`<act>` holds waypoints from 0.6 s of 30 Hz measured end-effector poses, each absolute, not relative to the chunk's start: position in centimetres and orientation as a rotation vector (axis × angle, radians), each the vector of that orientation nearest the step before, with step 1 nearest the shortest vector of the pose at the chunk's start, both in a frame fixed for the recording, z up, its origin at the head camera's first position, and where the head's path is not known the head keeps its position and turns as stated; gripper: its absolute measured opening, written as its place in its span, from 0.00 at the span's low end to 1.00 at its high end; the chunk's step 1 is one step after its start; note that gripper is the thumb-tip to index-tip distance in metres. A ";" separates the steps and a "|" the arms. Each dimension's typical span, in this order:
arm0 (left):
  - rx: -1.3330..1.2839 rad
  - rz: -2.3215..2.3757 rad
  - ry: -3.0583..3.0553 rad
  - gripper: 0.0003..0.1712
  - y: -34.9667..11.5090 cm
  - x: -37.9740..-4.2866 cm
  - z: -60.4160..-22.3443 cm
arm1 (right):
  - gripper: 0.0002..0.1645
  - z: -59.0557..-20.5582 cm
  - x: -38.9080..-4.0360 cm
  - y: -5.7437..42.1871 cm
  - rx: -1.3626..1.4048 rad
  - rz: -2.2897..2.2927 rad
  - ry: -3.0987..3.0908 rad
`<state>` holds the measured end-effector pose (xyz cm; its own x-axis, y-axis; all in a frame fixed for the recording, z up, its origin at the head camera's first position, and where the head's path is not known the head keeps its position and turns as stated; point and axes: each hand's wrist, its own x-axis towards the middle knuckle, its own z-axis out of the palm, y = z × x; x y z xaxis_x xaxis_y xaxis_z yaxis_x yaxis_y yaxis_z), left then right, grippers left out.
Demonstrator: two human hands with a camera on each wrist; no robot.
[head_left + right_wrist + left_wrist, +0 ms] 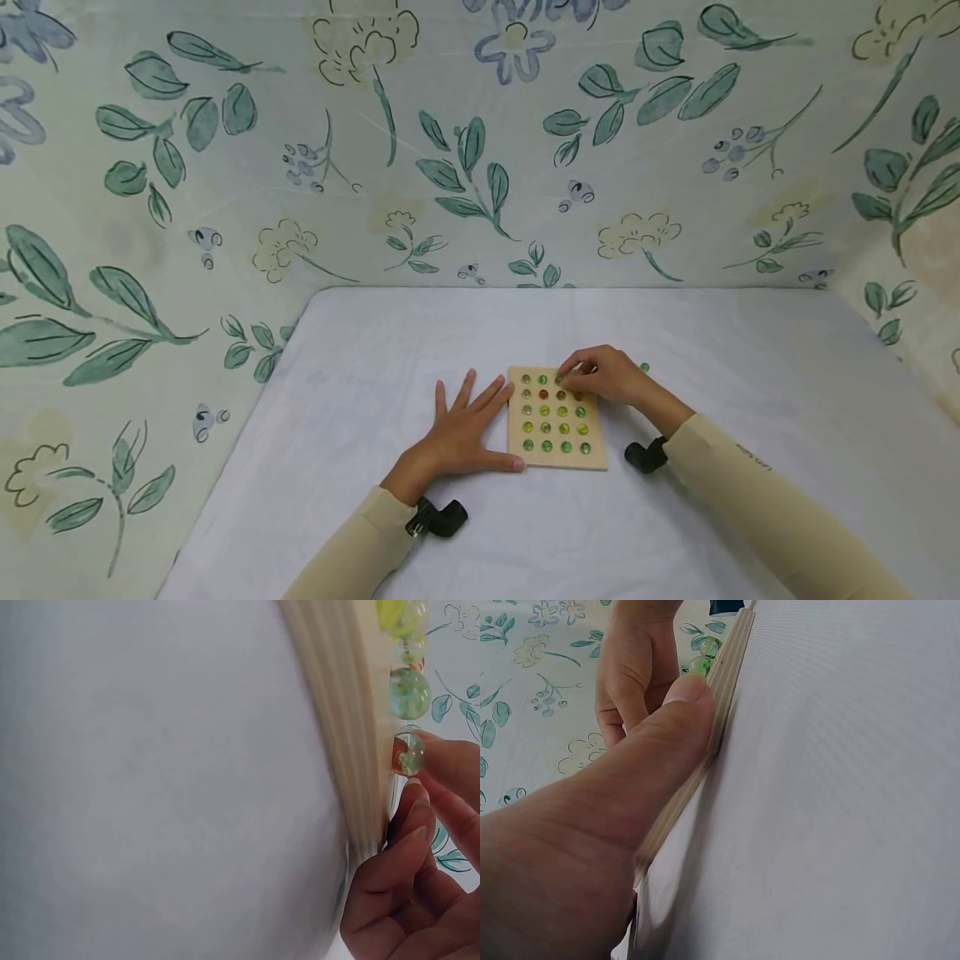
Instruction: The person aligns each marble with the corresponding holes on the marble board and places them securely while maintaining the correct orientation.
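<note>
A flat wooden board [567, 460] with rows of round hollows lies on the table, filled with glass marbles [562, 412] in green, yellow, reddish and clear tones. My left hand [459, 437] lies spread beside it, fingertips near its left edge and thumb [686, 712] on the near left corner. Over the far row, my right hand [603, 375] pinches a green marble [559, 380] between thumb and fingertips, at a hollow. The right wrist view has a red-and-green marble [409, 754] standing in front of those fingertips, partly hiding the pinch.
One loose green marble [645, 367] rests on the white tablecloth [420, 333], just beyond the right wrist. Behind the table hangs a cloth [465, 225] printed with leaves and flowers. Each wrist wears a black camera [446, 518].
</note>
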<state>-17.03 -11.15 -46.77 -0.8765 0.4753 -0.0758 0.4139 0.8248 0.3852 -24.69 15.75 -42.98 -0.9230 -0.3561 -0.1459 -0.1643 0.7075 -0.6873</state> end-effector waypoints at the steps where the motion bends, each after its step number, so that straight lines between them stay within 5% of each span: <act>1: 0.697 0.545 2.839 0.65 -11.1 -17.0 -46.8 | 0.12 -43.0 -24.7 15.7 -0.405 -1.029 2.647; 18: 0.696 0.545 2.839 0.65 -11.1 -17.0 -46.9 | 0.11 -43.0 -24.6 15.7 -0.409 -1.043 2.655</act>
